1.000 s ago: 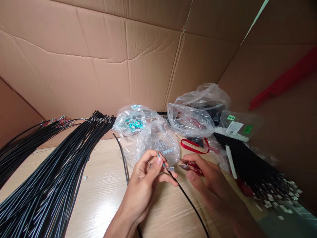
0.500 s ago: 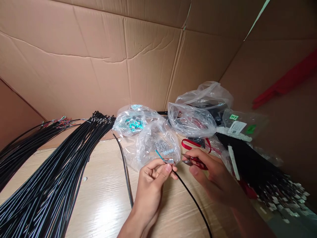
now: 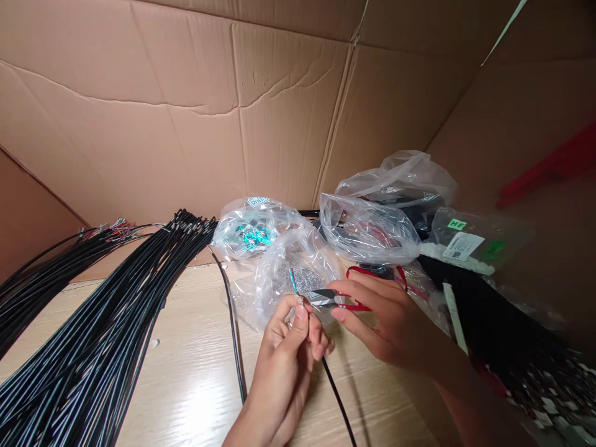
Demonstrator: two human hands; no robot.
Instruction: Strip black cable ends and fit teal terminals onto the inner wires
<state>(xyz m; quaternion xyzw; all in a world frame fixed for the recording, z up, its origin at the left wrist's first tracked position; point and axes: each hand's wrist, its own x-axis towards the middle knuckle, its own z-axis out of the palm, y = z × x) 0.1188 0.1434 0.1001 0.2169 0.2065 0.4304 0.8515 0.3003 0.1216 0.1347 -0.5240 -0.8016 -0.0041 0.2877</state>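
Note:
Between thumb and fingers, my left hand (image 3: 291, 351) pinches the stripped end of a black cable (image 3: 336, 391). A blue wire tip (image 3: 293, 280) sticks up above the fingertips, with a small bit of red at its top. My right hand (image 3: 388, 313) grips a pair of red-handled thread snips (image 3: 322, 298). Their metal blades point left and lie close to my left thumb and the cable end; whether they touch it, I cannot tell. The lower cable runs down toward the front edge of the view.
Black cable bundles (image 3: 116, 316) lie at left. A clear bag (image 3: 251, 233) with teal pieces and another bag (image 3: 300, 273) of small metal parts sit behind my hands. More plastic bags (image 3: 372, 226) and dark cables with white connectors (image 3: 516, 335) lie at right. Cardboard walls (image 3: 186, 105) surround the table.
The snips have moved left to the cable end in my left hand. The blue wire tip now stands more upright, and the cable below has swung left.

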